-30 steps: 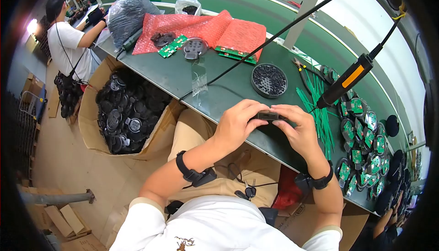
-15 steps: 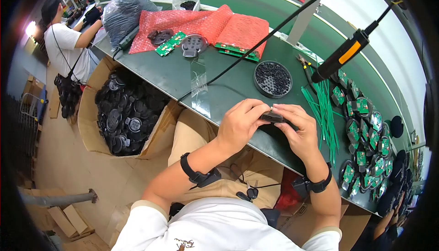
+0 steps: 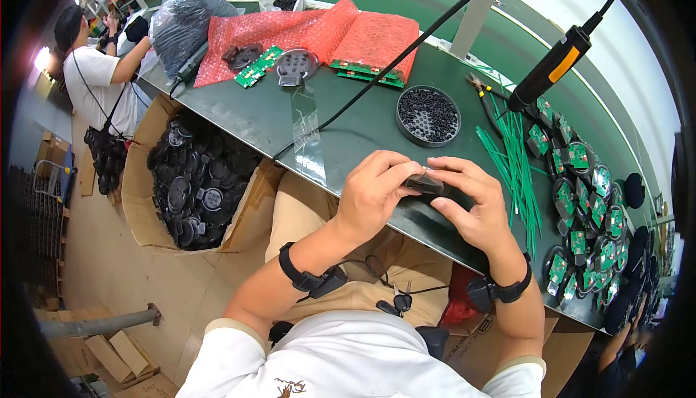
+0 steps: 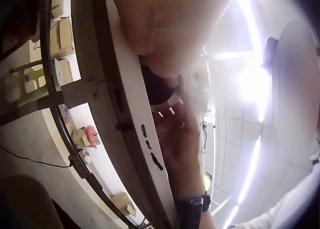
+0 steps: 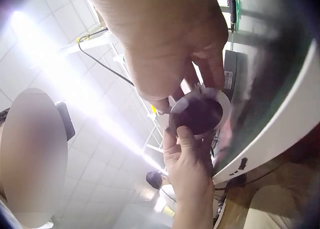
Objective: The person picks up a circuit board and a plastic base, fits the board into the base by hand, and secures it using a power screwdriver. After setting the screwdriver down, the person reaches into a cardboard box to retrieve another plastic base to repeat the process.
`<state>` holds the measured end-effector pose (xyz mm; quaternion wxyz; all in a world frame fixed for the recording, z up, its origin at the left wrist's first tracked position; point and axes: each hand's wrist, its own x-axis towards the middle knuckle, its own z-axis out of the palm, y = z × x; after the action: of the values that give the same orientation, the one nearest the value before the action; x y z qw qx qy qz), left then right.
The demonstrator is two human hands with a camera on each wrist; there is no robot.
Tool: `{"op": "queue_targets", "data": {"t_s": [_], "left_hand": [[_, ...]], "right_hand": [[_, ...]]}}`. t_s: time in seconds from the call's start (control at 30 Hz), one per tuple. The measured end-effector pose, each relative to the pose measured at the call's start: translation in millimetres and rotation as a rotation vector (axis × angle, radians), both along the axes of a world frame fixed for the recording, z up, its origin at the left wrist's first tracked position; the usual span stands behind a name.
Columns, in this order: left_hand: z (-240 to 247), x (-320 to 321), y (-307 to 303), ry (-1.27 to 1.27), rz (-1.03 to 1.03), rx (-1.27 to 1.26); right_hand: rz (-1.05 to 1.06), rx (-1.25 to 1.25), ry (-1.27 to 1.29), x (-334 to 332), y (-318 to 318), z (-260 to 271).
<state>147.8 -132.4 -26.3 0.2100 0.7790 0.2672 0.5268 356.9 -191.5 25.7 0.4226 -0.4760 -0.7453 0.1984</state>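
Above the bench's front edge, a dark round part (image 3: 423, 184) is held between two hands. The left hand (image 3: 371, 193) pinches its left side between thumb and fingers. At its other side is the right hand (image 3: 475, 206), fingers along the top and thumb lower down, touching the part. From the right wrist view the part (image 5: 202, 113) looks like a disc with a pale rim, the left hand (image 5: 187, 161) gripping its lower edge and the right hand (image 5: 175, 43) at its upper edge. The left wrist view shows only a dark piece of it (image 4: 159, 86).
A round dish of small black pieces (image 3: 428, 115) stands behind the hands. Green strips (image 3: 518, 173), pliers (image 3: 480, 90) and many parts with green boards (image 3: 580, 202) lie right. A screwdriver (image 3: 554, 68) hangs above. Left are red bubble wrap (image 3: 279, 32) and a carton rim (image 3: 138, 209).
The part has tilted between the hands, and the right hand's thumb and fingers have spread a little. The head view has shifted slightly.
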Motion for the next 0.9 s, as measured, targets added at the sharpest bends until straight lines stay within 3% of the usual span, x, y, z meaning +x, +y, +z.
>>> {"op": "queue_targets", "data": {"t_s": [0.27,0.9], "left_hand": [[-2.0,-0.7,-1.0,-0.047,-0.049,-0.043],[2.0,-3.2,-1.8,-0.012,-0.102,-0.085]], "right_hand": [[0.012,-0.105,0.132,4.1,1.6,-4.3],[-0.033,-0.085,0.102,-1.2,-0.7,-4.2]]}}
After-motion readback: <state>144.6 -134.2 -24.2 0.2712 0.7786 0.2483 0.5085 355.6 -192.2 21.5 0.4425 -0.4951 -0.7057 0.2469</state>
